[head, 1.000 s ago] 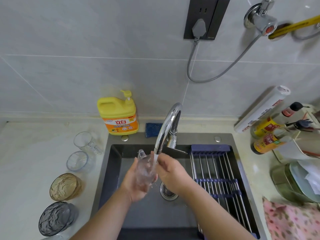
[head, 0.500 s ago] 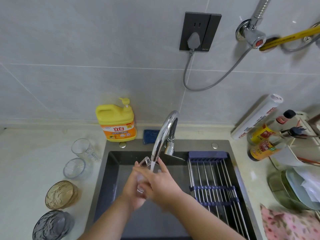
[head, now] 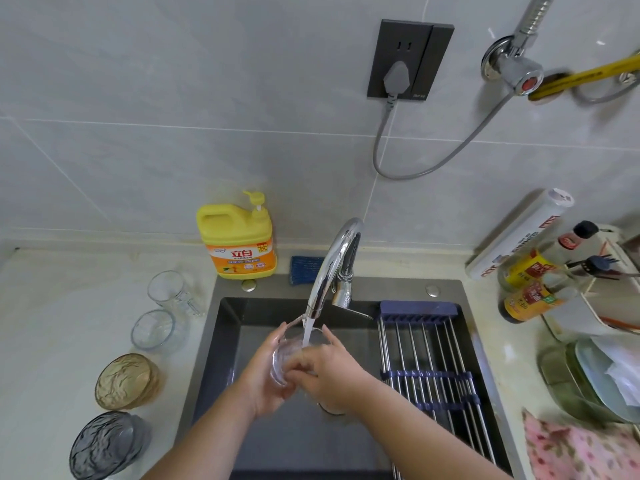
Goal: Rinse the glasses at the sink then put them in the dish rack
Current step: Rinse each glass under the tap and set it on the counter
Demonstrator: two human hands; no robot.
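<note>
Head view, nearest first: two bare forearms reach into the dark sink [head: 221, 341]. The left hand [head: 266, 372] cups one clear glass [head: 287, 358] from the side, fingers wrapped around it; the right hand [head: 332, 372] closes over the glass from the other side, fingers bent against its wall. The glass is tilted under the single chrome faucet [head: 332, 268], and one stream of water [head: 306, 332] falls into it.

On the right half of the sink lies one roll-up dish rack [head: 433, 362] of steel rods with blue bands, nothing on it. On the counter to the left stand four more glasses in a row: a grey textured glass [head: 104, 445] closest, then an amber textured glass [head: 126, 381], then a clear tumbler [head: 154, 330], then a clear handled mug [head: 169, 291].

Farther back, by the wall, sit one yellow detergent jug [head: 239, 240] and one blue sponge [head: 306, 268]. At the right counter edge stand two sauce bottles [head: 533, 289].
</note>
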